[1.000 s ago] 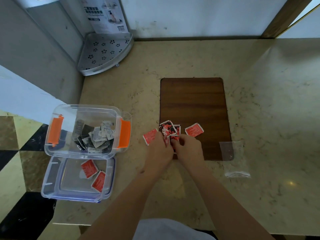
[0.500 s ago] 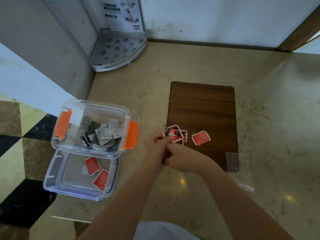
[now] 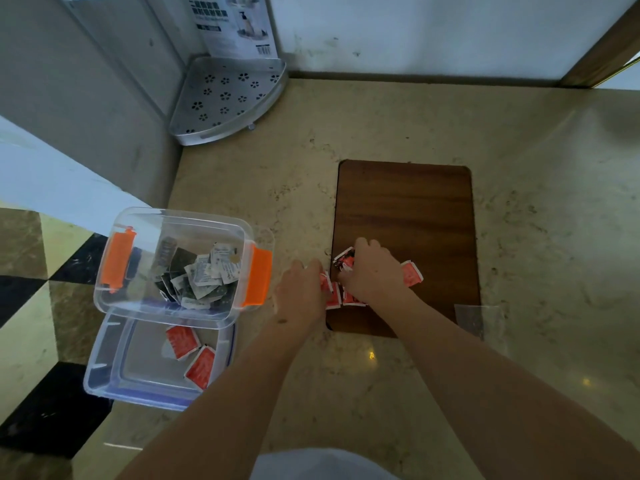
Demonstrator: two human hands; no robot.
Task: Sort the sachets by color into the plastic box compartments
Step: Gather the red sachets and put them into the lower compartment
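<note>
Entry: sorting, red batch. I logged both hands over the red sachets (image 3: pixel 341 292), which lay bunched at the near-left corner of the wooden board (image 3: pixel 408 216), a few spilling over its left edge onto the counter (image 3: pixel 381 116).

Right hand (image 3: pixel 372 268): palm down on top of the bunch, fingers curled over it. I could not tell whether anything was actually pinched; the fingertips were hidden under the hand. One red sachet (image 3: pixel 412 273) lay just beside its right edge, apart from the bunch.

Left hand (image 3: pixel 301 294): at the bunch's left side, fingers bent in against the nearest sachets, touching them. Whether they were held, again, I could not tell.

Key relation: the destination lay to the left of the bunch. The shallow clear tray (image 3: pixel 104 372), nearer the body and already holding two red sachets (image 3: pixel 192 353), sat in front of the deeper clear box (image 3: pixel 180 220) with the grey and white sachets (image 3: pixel 204 275). The left hand stood between bunch and tray, so I judged it the nearer carrier, with a travel leftward and toward the body. The sachets lay at mixed angles; no common long axis.
</note>
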